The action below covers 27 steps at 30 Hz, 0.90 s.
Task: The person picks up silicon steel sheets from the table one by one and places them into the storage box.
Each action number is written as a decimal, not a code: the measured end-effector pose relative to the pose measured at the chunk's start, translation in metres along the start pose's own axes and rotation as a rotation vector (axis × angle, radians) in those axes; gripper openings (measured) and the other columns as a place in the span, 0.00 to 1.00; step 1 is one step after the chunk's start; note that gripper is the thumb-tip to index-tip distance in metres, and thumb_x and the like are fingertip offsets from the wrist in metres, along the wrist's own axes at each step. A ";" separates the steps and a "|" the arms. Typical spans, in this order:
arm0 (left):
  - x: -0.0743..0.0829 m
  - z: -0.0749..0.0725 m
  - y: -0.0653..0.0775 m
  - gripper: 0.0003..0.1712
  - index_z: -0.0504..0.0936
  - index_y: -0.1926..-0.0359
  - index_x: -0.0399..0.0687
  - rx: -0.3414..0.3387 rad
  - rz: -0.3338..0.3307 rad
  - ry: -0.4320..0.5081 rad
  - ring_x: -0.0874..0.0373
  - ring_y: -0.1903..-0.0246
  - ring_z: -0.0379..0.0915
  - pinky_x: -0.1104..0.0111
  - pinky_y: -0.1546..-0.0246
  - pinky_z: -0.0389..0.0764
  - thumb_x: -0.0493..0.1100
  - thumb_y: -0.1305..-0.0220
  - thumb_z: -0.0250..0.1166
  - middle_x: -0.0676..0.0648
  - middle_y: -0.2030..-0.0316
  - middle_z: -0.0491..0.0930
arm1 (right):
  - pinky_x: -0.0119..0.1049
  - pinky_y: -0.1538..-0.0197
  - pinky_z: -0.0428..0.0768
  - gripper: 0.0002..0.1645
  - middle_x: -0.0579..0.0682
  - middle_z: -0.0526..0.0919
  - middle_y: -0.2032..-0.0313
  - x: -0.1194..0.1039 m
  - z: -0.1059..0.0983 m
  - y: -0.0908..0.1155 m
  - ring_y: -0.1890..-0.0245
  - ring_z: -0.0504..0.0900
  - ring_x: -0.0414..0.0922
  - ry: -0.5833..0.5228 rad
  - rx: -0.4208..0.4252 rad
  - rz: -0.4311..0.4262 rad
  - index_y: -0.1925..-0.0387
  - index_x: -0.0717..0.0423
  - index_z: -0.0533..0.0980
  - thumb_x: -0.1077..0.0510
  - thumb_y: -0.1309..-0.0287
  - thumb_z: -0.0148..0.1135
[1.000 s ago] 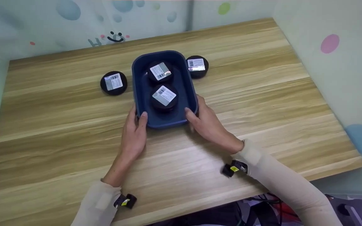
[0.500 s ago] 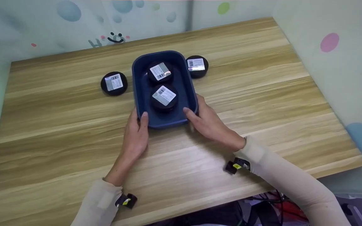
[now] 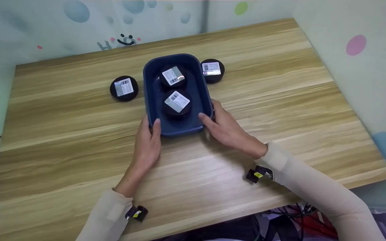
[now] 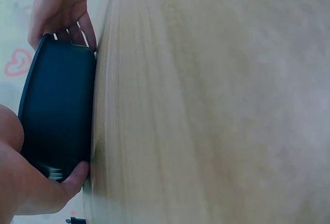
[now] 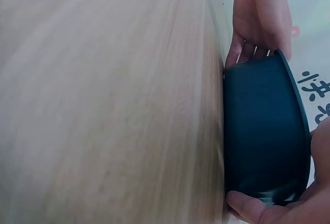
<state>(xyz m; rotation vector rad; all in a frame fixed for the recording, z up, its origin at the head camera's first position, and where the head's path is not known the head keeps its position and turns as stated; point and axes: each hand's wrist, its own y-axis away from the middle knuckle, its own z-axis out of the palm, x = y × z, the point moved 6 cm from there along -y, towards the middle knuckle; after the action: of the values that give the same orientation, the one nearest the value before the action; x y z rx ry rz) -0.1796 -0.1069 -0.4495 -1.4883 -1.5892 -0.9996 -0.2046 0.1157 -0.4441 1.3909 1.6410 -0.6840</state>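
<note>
A dark blue rectangular tray (image 3: 179,127) with rounded corners lies on the table, its near end between my hands. My left hand (image 3: 148,145) grips the near left corner, thumb over the rim and fingers along the outer wall. The right hand (image 3: 226,129) holds the near right corner the same way. Two round black containers with white barcode labels sit inside, one farther back (image 3: 173,76) and one nearer (image 3: 177,103). Both wrist views show the tray's outer wall (image 4: 59,100) low against the tabletop, fingertips close to its base.
Another black labelled container (image 3: 124,88) lies left of the tray, and one (image 3: 212,71) sits right against its right side. Patterned walls (image 3: 166,23) stand behind and to the right of the wooden table (image 3: 62,134). Cables (image 3: 293,214) hang below the front edge.
My right forearm has shifted slightly outward to the right. The tray, the containers and both grips keep their places; the whole head view has drifted a little.
</note>
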 end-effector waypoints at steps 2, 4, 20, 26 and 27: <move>0.000 0.000 0.000 0.27 0.62 0.27 0.40 0.002 -0.002 0.001 0.50 0.31 0.64 0.58 0.27 0.62 0.48 0.20 0.44 0.38 0.32 0.69 | 0.37 0.54 0.77 0.35 0.56 0.81 0.80 0.000 -0.002 -0.001 0.80 0.83 0.53 0.012 -0.001 -0.002 0.27 0.59 0.57 0.47 0.27 0.52; 0.000 0.000 0.000 0.27 0.62 0.27 0.41 0.003 -0.007 -0.002 0.50 0.31 0.64 0.57 0.27 0.63 0.49 0.20 0.44 0.38 0.33 0.69 | 0.39 0.47 0.78 0.36 0.59 0.85 0.71 0.000 -0.003 -0.002 0.73 0.86 0.54 0.019 0.001 -0.005 0.27 0.59 0.57 0.47 0.27 0.52; -0.002 0.000 0.001 0.26 0.63 0.29 0.41 0.025 -0.028 -0.009 0.50 0.33 0.66 0.56 0.29 0.65 0.49 0.20 0.44 0.39 0.35 0.71 | 0.47 0.26 0.66 0.28 0.58 0.70 0.31 -0.004 -0.027 -0.011 0.30 0.69 0.52 0.225 0.093 -0.144 0.32 0.58 0.68 0.47 0.25 0.48; -0.001 0.001 0.001 0.26 0.64 0.29 0.41 0.037 -0.026 -0.019 0.50 0.33 0.67 0.56 0.29 0.66 0.49 0.20 0.44 0.38 0.35 0.71 | 0.46 0.26 0.65 0.28 0.57 0.69 0.30 -0.003 -0.038 -0.017 0.29 0.68 0.52 0.331 0.123 -0.175 0.33 0.61 0.69 0.49 0.26 0.48; -0.001 0.002 0.001 0.26 0.64 0.29 0.41 0.039 -0.026 -0.021 0.49 0.33 0.67 0.56 0.30 0.66 0.49 0.20 0.44 0.38 0.35 0.71 | 0.46 0.26 0.64 0.28 0.57 0.69 0.30 -0.003 -0.040 -0.019 0.29 0.68 0.52 0.332 0.126 -0.171 0.33 0.61 0.69 0.49 0.26 0.48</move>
<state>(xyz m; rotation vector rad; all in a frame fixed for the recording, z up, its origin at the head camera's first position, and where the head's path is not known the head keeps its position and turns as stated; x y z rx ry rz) -0.1786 -0.1057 -0.4507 -1.4594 -1.6377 -0.9656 -0.2328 0.1431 -0.4244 1.5284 2.0256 -0.6904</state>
